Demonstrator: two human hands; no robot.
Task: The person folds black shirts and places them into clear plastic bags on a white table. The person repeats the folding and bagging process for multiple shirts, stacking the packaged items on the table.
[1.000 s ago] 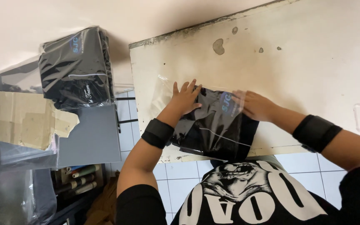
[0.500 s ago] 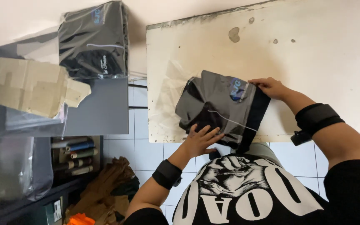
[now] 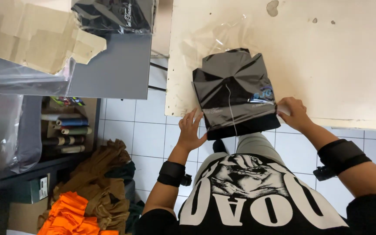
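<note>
Bagged black garment [image 3: 233, 91] lies on the desk [image 3: 336, 65], its near edge overhanging. Left hand [image 3: 191, 129] at the near-left corner, fingers spread, flat against it. Right hand [image 3: 293, 114] pinches the near-right corner. Looks like squaring the package; sealing needs both corners held.

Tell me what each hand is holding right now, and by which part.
Both hold the bagged black garment: the right hand at its near right corner, the left hand against its near left corner.
</note>
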